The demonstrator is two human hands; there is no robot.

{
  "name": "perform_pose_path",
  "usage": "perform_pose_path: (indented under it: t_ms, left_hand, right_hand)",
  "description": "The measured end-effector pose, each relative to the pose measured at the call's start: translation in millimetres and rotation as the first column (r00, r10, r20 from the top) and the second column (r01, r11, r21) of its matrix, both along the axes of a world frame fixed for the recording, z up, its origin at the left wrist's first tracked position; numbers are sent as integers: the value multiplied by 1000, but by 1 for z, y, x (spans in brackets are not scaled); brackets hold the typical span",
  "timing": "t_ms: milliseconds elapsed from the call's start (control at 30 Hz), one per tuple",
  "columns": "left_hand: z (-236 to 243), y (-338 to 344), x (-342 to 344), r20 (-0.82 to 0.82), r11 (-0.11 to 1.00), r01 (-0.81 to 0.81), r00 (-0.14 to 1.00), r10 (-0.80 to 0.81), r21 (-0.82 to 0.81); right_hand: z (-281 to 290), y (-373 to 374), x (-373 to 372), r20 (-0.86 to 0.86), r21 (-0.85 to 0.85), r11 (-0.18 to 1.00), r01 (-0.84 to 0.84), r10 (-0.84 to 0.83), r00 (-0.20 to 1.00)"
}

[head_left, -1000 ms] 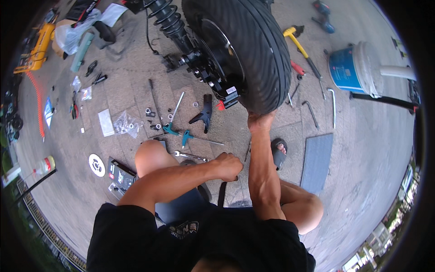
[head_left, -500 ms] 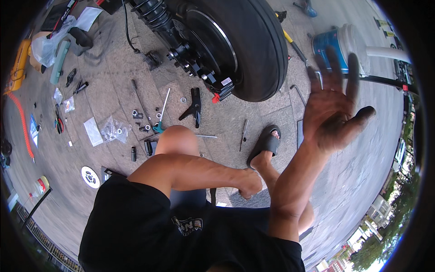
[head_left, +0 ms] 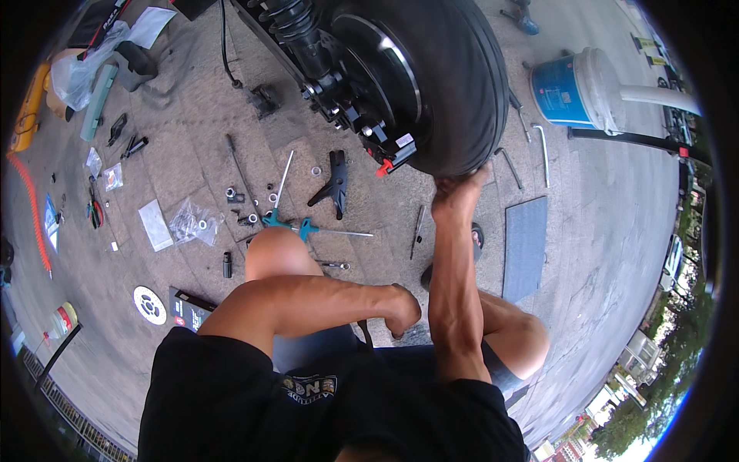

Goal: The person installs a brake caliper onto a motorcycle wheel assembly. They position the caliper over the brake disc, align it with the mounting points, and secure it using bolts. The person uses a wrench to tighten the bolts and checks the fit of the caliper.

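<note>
My right hand (head_left: 459, 192) reaches forward and grips the lower edge of the black tyre (head_left: 464, 100); most of its fingers are hidden beneath the rubber. The wheel hub (head_left: 377, 61) is dark with a shiny rim, next to a coil-spring shock absorber (head_left: 291, 31). By the axle is a bracket with a red part (head_left: 383, 168). My left hand (head_left: 403, 310) hangs bent at the wrist in front of my lap, the forearm across my knee. Its fingers are turned down and mostly out of sight, and nothing shows in it.
Teal T-handle hex keys (head_left: 308, 229), a black forked bracket (head_left: 334, 185) and sockets (head_left: 227, 265) lie before my knee. Further right are an L-shaped wrench (head_left: 509, 168), a grey mat (head_left: 525, 248) and a blue-white bucket (head_left: 568, 91). Pliers (head_left: 95, 209) and a red coiled hose (head_left: 32, 214) lie left.
My right hand was raised open beside the bucket; now it has come left and grips the tyre's lower edge. My left hand stays low in front of me. The view has shifted slightly.
</note>
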State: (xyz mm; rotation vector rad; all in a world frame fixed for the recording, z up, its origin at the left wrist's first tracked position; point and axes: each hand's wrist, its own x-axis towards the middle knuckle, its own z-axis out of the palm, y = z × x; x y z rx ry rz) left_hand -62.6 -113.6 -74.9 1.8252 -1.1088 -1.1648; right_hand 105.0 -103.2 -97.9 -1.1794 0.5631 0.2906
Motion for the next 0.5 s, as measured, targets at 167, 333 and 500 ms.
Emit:
perform_pose_path:
  t_ms: [167,333,500]
  left_hand:
    - [1,-6,5,30,993,-114,993,114,0]
    - [-4,-4,10,8,993,-112,994,111,43]
    - [-15,10,10,-18,981,-170,985,173,97]
  right_hand:
    - [145,7,-2,478,-199,920,-338,392,786]
    - [199,-6,31,909,39,870,-492,174,379]
    - [78,-49,23,466,-117,993,-6,60,883]
